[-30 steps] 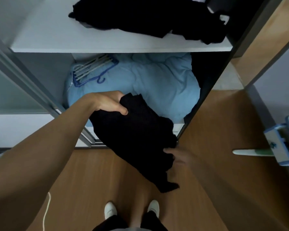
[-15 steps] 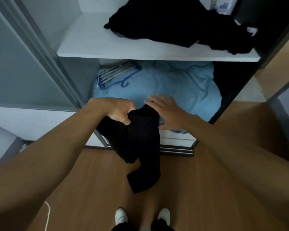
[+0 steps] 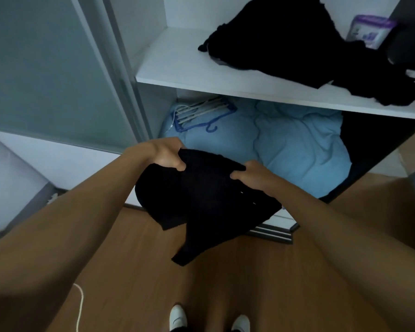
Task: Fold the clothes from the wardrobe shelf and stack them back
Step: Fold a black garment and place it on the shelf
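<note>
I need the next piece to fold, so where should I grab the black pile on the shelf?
Probably take the black pile by its left end, from the front left: it tapers to a loose tip on bare shelf there, while its right side crowds the purple packet.

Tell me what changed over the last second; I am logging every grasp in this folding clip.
The right hand rose from the lower edge of the black garment, opened beside it, and now grips its top edge. The left hand kept its grip on the other top corner. The dark clothes on the shelf, the blue bedding and the hangers stayed put.
</note>
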`<state>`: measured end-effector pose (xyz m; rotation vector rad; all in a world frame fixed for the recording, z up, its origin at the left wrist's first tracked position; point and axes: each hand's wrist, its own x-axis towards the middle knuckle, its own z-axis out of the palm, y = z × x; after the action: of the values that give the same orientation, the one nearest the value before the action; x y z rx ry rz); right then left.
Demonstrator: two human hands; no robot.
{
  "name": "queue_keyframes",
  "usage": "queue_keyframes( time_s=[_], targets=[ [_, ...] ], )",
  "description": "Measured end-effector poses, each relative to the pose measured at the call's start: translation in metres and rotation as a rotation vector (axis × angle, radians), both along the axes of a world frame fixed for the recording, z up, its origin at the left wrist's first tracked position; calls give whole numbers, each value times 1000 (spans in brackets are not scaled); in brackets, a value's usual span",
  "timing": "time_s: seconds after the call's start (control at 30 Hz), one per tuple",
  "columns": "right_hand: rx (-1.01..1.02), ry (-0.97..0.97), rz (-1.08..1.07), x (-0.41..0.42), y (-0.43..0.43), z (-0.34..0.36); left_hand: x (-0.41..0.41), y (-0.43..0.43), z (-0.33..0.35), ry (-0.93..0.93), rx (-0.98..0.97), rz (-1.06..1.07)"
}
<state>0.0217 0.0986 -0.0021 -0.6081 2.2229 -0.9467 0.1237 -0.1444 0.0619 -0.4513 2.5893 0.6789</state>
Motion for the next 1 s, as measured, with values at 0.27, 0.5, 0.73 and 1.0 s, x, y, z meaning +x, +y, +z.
queue_keyframes(
  time_s=[0.27,0.5,0.73,1.0],
  targets=[
    [-105,-133,-164,24,-48,34,-1,21,-36,115,564,440],
    [-299,-488,-238,28,-35,56,-2,45,-32,195,1139,584],
    [-255,-280,-7,30,-18,63,-1,58,-29,162,1388,466],
    [-137,-115,-39,15,13,87,-7,41,-53,416,871,365]
  ],
)
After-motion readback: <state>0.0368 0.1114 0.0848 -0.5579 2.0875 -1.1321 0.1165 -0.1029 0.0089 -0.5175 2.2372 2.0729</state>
